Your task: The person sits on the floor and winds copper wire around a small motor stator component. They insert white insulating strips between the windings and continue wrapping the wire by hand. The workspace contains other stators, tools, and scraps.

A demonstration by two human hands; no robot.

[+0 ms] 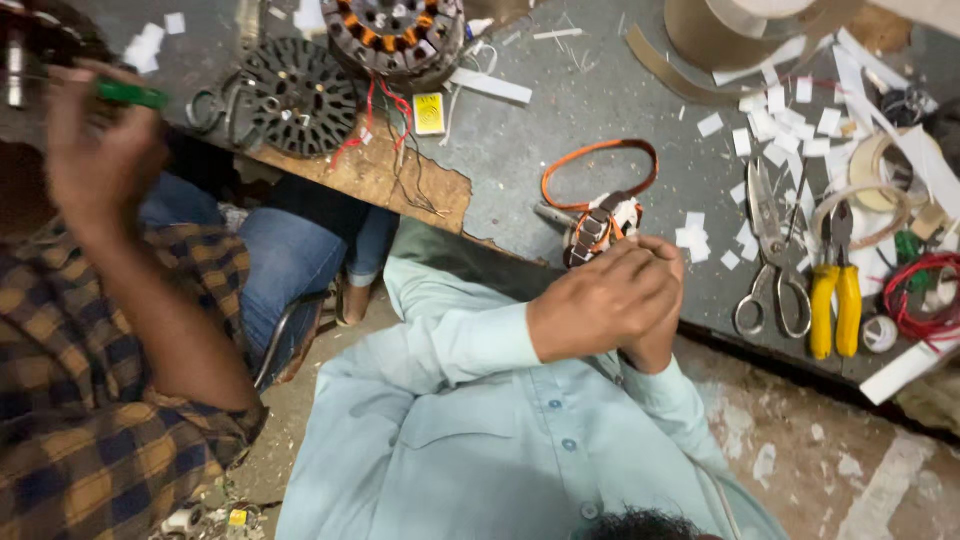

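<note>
A small wound coil point(600, 226) with an orange strap point(598, 165) lies at the table point(560, 120) edge, right at the fingertips of both hands. The left hand point(600, 300) is folded over the right hand point(655, 345), pressed together; whether they grip the coil is hidden. Scissors point(772, 250) and yellow pliers point(835, 290) lie to the right.

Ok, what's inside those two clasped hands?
A small wound part with orange and black bands pokes out above the left hand and right hand; its lower end is covered by them.

even soft light, left-edge motion blur
</note>
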